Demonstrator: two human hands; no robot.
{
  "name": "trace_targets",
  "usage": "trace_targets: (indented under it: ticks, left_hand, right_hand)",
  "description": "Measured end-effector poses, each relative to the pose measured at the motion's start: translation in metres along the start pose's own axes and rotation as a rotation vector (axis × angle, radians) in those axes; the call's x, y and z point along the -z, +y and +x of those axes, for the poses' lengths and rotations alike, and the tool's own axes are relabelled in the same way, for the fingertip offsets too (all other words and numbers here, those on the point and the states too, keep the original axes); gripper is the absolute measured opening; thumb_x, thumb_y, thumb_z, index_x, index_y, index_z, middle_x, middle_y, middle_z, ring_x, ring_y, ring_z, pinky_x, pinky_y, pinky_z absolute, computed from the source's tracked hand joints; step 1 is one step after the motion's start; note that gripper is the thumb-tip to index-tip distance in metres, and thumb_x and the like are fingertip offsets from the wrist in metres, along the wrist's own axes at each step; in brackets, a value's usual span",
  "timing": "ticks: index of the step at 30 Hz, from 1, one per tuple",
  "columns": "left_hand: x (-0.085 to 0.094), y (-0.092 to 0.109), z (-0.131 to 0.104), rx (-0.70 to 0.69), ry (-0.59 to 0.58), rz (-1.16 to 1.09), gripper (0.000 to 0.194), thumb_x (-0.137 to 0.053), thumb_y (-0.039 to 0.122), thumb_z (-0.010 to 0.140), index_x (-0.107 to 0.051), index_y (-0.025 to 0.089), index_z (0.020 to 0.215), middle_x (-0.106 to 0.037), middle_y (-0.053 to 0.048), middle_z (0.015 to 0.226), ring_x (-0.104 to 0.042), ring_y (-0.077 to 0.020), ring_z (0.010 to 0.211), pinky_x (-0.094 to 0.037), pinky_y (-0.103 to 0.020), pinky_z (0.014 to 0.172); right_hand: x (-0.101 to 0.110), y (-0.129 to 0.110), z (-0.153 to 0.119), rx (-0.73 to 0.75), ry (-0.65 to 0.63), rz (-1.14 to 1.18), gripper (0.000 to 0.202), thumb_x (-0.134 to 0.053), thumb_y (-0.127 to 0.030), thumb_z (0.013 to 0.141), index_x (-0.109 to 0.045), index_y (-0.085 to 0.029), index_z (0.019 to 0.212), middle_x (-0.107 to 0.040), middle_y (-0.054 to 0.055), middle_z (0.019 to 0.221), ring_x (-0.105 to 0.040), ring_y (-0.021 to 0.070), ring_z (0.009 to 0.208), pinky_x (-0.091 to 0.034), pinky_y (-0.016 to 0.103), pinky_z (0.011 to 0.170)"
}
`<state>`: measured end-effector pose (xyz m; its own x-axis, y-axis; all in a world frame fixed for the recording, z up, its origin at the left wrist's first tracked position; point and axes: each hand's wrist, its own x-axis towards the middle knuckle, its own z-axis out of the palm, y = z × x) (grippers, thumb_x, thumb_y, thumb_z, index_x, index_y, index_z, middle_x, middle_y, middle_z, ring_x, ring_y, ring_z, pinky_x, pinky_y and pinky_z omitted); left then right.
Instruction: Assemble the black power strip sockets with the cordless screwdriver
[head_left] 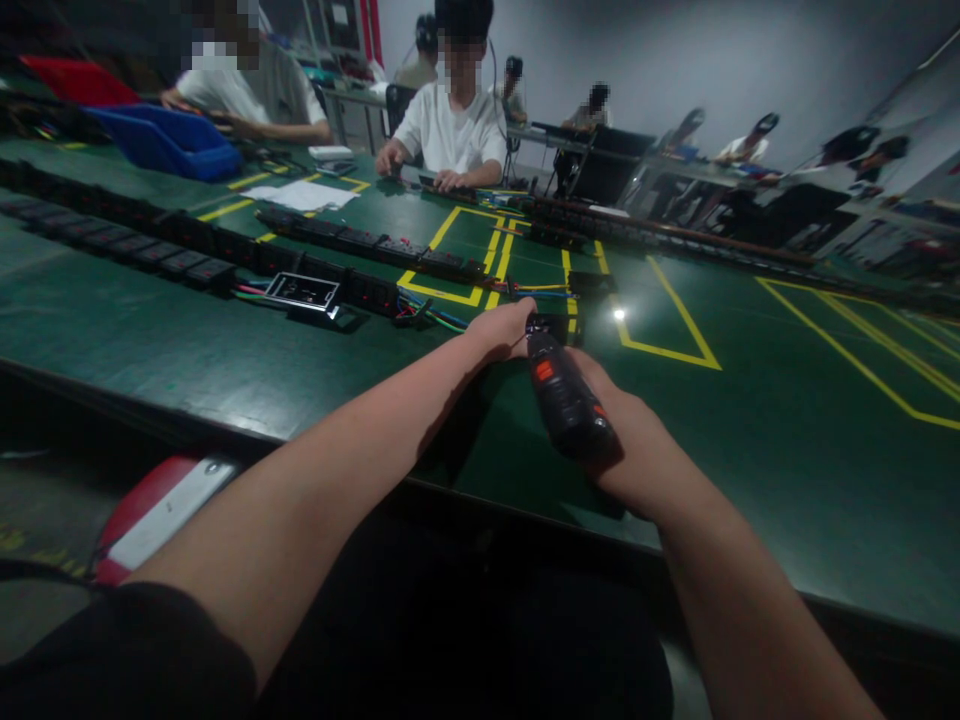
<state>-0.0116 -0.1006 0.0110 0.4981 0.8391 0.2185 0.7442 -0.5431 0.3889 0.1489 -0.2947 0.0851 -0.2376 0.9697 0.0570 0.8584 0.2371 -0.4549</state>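
My right hand [634, 430] is wrapped round a black cordless screwdriver [566, 395] with orange marks, which points away from me over the green table. Its front end meets a small dark part [556, 324] beside my left hand [504, 326]. The fingers of my left hand curl in at that spot, and the tool partly hides what they grip. Just left of this hand, coloured wires [442, 316] come out of a long black socket strip [367, 290]. A framed black panel [304, 292] lies against the strip.
Yellow tape outlines [667, 355] mark the green table [787, 480]. More black strips [375, 243] run across it. A blue bin [165, 140] and white paper [304, 195] lie farther back. Across the table sits a co-worker [457, 125]; a red-and-white object [165, 515] is below the near edge.
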Motion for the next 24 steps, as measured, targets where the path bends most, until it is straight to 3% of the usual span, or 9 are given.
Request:
trace_targets:
  ticks: [4,13,24]
  left_hand:
    - [0.0014,0.0012,-0.0004,0.006,-0.013,0.007,0.053,-0.071,0.041,0.086,-0.055,0.021,0.132,-0.075,-0.015,0.121,-0.072,-0.0313,0.111,-0.051,-0.035,0.089]
    - [0.0018,0.001,0.0,-0.011,-0.05,0.047,0.054,-0.069,0.041,0.087,-0.053,0.021,0.135,-0.074,-0.014,0.123,-0.071,-0.0311,0.114,-0.051,-0.035,0.091]
    - [0.0025,0.0008,0.0004,-0.003,-0.05,0.033,0.054,-0.068,0.043,0.088,-0.053,0.02,0.134,-0.074,-0.016,0.123,-0.071,-0.0326,0.113,-0.052,-0.037,0.09]
  right_hand:
    - [0.0006,-0.0005,0.0004,0.007,0.011,-0.01,0.085,-0.064,-0.023,0.081,-0.037,-0.019,0.162,-0.079,0.013,0.1,-0.076,0.0325,0.088,-0.057,0.044,0.081]
    - [-0.0049,-0.0019,-0.003,0.03,-0.046,-0.243,0.097,-0.062,-0.021,0.077,-0.026,-0.015,0.167,-0.076,0.018,0.113,-0.075,0.034,0.091,-0.054,0.042,0.074]
    - [-0.0055,-0.0026,-0.0032,0.025,-0.04,-0.276,0.098,-0.063,-0.024,0.076,-0.027,-0.016,0.167,-0.077,0.017,0.108,-0.074,0.0327,0.085,-0.054,0.041,0.07]
